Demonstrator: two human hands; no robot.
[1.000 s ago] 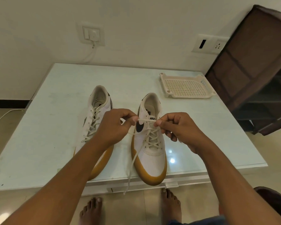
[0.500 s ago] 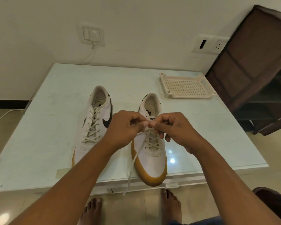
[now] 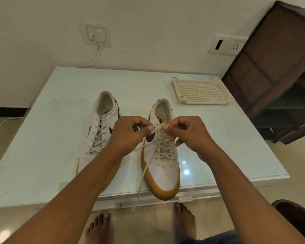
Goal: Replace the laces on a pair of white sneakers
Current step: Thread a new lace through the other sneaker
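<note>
Two white sneakers are seen side by side on the bench (image 3: 60, 120) in the head view, toes toward the near edge. The sneaker (image 3: 165, 173) nearer the perforated tray (image 3: 201, 92) is the one being handled: its lace (image 3: 163, 150) is pinched above the topmost eyelets, just in front of the tongue, by the left hand (image 3: 128, 132) and the right hand (image 3: 192, 134). Both sets of fingers (image 3: 151, 128) are curled tight on the cord, thumbs almost meeting. One loose end (image 3: 141, 182) is draped off the sneaker's side and over the bench edge. The other sneaker (image 3: 99, 138) is laced and untouched. The lace is judged light, soft and limp; it is best taken close to an eyelet or by its tip. The shoe is judged light enough to slide if tugged hard.
</note>
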